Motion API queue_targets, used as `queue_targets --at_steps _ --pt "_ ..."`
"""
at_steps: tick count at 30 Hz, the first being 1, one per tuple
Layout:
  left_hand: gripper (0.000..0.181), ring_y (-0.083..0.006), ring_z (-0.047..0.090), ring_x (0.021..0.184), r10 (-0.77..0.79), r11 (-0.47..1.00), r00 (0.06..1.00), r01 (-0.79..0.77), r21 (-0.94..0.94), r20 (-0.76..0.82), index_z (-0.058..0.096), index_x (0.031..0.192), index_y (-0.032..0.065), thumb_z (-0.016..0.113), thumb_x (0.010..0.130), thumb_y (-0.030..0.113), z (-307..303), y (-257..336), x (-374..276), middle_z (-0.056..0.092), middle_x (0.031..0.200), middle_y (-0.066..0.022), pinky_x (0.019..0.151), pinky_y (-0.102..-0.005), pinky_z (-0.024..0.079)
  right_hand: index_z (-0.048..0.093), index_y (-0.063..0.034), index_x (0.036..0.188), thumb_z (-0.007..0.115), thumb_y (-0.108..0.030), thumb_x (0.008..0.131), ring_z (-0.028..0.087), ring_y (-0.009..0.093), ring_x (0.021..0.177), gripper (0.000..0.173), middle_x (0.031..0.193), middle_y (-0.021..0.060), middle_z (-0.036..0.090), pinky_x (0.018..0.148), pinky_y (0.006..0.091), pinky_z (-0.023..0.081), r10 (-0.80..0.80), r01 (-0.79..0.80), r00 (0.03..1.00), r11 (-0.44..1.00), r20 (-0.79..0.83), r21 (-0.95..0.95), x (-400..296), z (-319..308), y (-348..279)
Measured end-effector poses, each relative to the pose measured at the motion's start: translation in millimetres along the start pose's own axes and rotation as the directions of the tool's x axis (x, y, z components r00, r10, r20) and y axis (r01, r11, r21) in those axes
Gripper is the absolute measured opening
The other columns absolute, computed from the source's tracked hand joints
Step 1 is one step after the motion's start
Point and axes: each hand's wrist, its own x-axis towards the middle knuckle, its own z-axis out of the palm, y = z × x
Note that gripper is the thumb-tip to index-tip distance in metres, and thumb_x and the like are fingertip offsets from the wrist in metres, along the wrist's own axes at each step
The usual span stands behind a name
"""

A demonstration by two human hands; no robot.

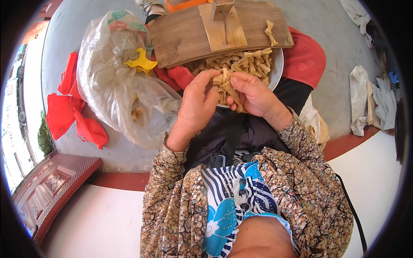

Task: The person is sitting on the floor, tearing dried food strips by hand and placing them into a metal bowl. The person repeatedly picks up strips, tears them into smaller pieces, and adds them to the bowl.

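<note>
A piece of knotted, folded tan strip material (227, 86) is held between both hands above the near rim of a round metal basin. My left hand (200, 100) pinches its left side with thumb and forefinger. Its right side is gripped by the fingers of my right hand (255, 93). Beneath and beyond them, many similar knotted pieces (248, 63) lie in the basin (278, 69). A wooden board (180, 35) with a wooden block (222, 11) fixed on it rests across the basin's far part. One knotted piece (271, 33) lies on the board's right end.
A large translucent plastic bag (106, 74) stands at left with a yellow plastic piece (141, 62) on it. Red bags (61, 113) lie on the floor farther left. Red cloth (305, 58) covers the right knee. Pale sacks (358, 100) lie at far right.
</note>
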Motion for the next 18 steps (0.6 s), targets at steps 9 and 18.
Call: queue_targets --at_steps 9,18 --pt "0.015 -0.0064 0.054 0.078 -0.148 0.951 0.978 0.181 -0.25 0.146 0.058 0.1 -0.0032 0.059 0.094 0.01 -0.6 -3.6 1.5 0.06 0.085 -0.0008 0.068 -0.0224 0.045 0.06 -0.0048 0.091 0.066 -0.011 0.091 0.06 0.01 0.061 0.009 0.093 0.0035 0.062 0.052 0.0227 0.05 -0.173 0.17 0.982 0.984 -0.074 -0.047 6.3 -0.5 3.3" --pt "0.019 -0.0055 0.039 0.054 -0.206 0.553 0.938 0.348 -0.757 0.28 0.058 0.081 0.0053 0.054 0.097 0.014 -27.5 -11.2 -5.7 0.049 0.064 0.0025 0.049 -0.0207 0.029 0.068 0.0005 0.099 0.069 -0.01 0.087 0.056 0.005 0.066 0.016 0.075 -0.0009 0.062 0.058 0.0216 0.046 -0.256 0.162 0.967 0.628 -0.005 -0.761 -16.8 -6.0 -32.9"
